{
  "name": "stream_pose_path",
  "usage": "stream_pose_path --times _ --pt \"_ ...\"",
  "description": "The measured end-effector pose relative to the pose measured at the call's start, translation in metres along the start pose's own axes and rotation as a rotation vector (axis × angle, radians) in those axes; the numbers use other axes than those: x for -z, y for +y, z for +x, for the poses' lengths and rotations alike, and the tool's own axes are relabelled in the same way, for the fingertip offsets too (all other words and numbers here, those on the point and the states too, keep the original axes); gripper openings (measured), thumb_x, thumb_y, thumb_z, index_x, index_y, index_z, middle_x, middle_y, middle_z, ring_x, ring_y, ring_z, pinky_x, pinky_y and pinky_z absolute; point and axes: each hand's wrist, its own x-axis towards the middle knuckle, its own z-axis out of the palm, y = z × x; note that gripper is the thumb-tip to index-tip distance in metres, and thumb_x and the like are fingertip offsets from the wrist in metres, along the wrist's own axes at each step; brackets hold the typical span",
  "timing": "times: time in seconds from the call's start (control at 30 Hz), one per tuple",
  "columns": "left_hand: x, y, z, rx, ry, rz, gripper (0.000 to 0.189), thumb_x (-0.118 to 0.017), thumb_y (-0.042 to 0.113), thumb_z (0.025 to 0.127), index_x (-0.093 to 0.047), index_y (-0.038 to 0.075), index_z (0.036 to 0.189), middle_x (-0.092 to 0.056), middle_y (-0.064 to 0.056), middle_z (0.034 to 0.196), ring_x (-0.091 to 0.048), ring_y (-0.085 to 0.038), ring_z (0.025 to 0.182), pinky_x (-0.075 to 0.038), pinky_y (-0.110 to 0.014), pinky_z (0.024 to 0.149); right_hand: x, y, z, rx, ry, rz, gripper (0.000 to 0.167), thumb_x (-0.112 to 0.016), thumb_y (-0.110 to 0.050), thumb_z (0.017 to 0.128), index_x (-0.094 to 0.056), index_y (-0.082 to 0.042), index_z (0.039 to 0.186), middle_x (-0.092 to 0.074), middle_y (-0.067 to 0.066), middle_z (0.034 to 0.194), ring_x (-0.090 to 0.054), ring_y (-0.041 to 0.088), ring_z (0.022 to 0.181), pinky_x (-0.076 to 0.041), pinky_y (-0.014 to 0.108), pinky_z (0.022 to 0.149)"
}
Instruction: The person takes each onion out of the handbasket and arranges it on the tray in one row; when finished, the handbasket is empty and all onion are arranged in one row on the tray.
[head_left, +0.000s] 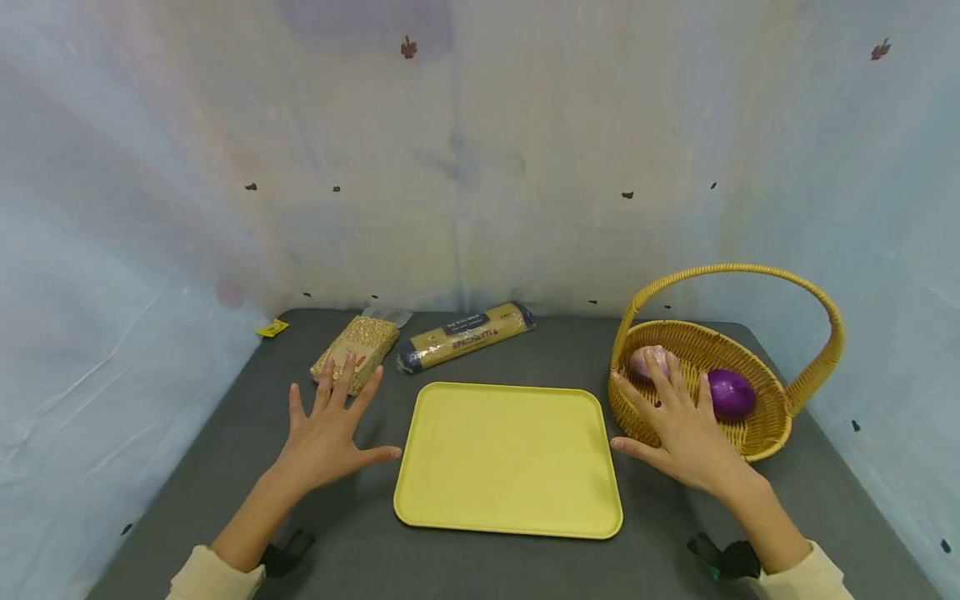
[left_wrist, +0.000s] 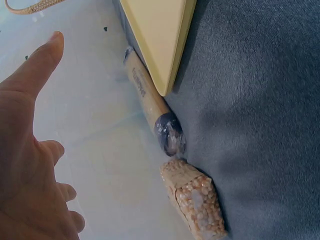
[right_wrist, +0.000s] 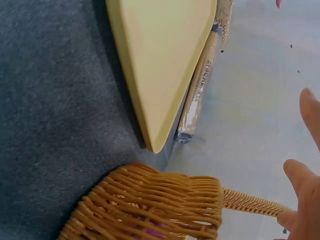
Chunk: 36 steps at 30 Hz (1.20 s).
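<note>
Both hands hover over the table with fingers spread, holding nothing. In the head view my left hand [head_left: 322, 442] is left of the yellow tray [head_left: 510, 458], nearest to a clear bag of pale beans or grains [head_left: 382, 333]. My right hand [head_left: 686, 433] is to the tray's right, in front of a wicker basket [head_left: 772, 437] with a tall handle. Inside the basket lie a purple onion [head_left: 731, 394] and a pinkish garlic-like bulb [head_left: 643, 363], partly hidden behind the fingers. A pack of spaghetti [head_left: 468, 336] lies behind the tray.
A dark grey cloth [head_left: 465, 575] covers the table. A small yellow packet or tag [head_left: 272, 328] lies at its far left corner. Pale sheeting [head_left: 525, 167] with dark marks rises behind and on both sides.
</note>
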Motion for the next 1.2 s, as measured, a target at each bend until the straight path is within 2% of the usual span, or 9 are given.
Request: stream_pose_path --times 0.27,0.5,0.7,0.8,0.9,1.0,1.1,1.2 --pt "0.0 0.005 0.001 -0.038 0.005 -0.017 0.112 -0.06 0.077 0.064 -0.008 0.029 0.151 0.014 -0.006 0.155 0.019 -0.032 0.139 0.009 -0.073 0.1 0.002 -0.007 -0.008 0.005 -0.018 0.013 0.082 -0.057 -0.06 0.082 -0.021 -0.029 0.149 -0.009 0.019 0.154 0.0 0.042 0.14 0.017 0.063 0.105" --pt "0.004 0.008 0.003 -0.048 0.007 -0.007 0.111 -0.056 0.08 0.065 -0.006 0.03 0.151 0.011 -0.007 0.156 0.017 -0.032 0.14 0.009 -0.073 0.1 0.003 -0.01 -0.006 0.015 -0.021 0.029 0.083 -0.058 -0.059 0.082 -0.019 -0.029 0.15 0.0 0.013 0.156 0.011 0.032 0.141 0.015 0.063 0.106" --pt "0.003 0.01 0.003 -0.055 0.007 -0.032 0.11 -0.052 0.082 0.066 -0.005 0.031 0.151 0.007 -0.009 0.156 0.016 -0.033 0.14 0.006 -0.072 0.102 0.006 -0.01 -0.005 0.016 -0.025 0.039 0.084 -0.059 -0.058 0.082 -0.021 -0.028 0.15 0.002 0.012 0.156 0.011 0.031 0.141 0.015 0.062 0.106" --pt "0.001 0.01 0.005 -0.062 0.05 -0.106 0.106 -0.059 0.072 0.07 -0.008 0.027 0.151 -0.003 -0.014 0.155 0.003 -0.039 0.141 -0.007 -0.073 0.102 0.007 -0.008 -0.003 0.014 0.001 0.071 0.082 -0.061 -0.056 0.082 -0.025 -0.025 0.149 -0.007 0.014 0.155 0.003 0.034 0.142 0.01 0.062 0.109" --pt "0.0 0.011 0.007 -0.057 0.095 -0.244 0.1 -0.067 0.056 0.077 -0.01 0.021 0.151 -0.016 -0.019 0.152 -0.017 -0.043 0.136 -0.027 -0.068 0.098 0.008 -0.005 -0.001 0.028 0.074 0.119 0.08 -0.067 -0.05 0.08 -0.032 -0.023 0.146 -0.02 0.014 0.152 -0.016 0.038 0.139 -0.01 0.062 0.11" --pt "0.001 0.012 0.007 -0.04 0.107 -0.394 0.095 -0.068 0.045 0.082 -0.009 0.019 0.151 -0.024 -0.022 0.146 -0.037 -0.042 0.125 -0.044 -0.059 0.086 0.009 -0.001 0.002 0.039 0.164 0.209 0.078 -0.073 -0.037 0.078 -0.036 -0.019 0.144 -0.03 0.011 0.148 -0.031 0.036 0.133 -0.028 0.06 0.104" --pt "0.001 0.012 0.008 -0.014 0.086 -0.508 0.091 -0.067 0.039 0.084 -0.009 0.02 0.151 -0.024 -0.022 0.144 -0.047 -0.036 0.111 -0.051 -0.044 0.074 0.01 0.003 0.002 0.029 0.232 0.315 0.076 -0.076 -0.025 0.077 -0.039 -0.016 0.143 -0.035 0.009 0.146 -0.033 0.034 0.133 -0.033 0.06 0.1" --pt "-0.002 0.012 0.008 -0.009 0.074 -0.575 0.088 -0.067 0.031 0.086 -0.01 0.017 0.151 -0.026 -0.023 0.143 -0.051 -0.031 0.097 -0.049 -0.032 0.06 0.012 0.007 0.002 0.004 0.281 0.382 0.075 -0.077 -0.016 0.076 -0.041 -0.013 0.141 -0.036 0.009 0.145 -0.032 0.032 0.133 -0.034 0.06 0.099"
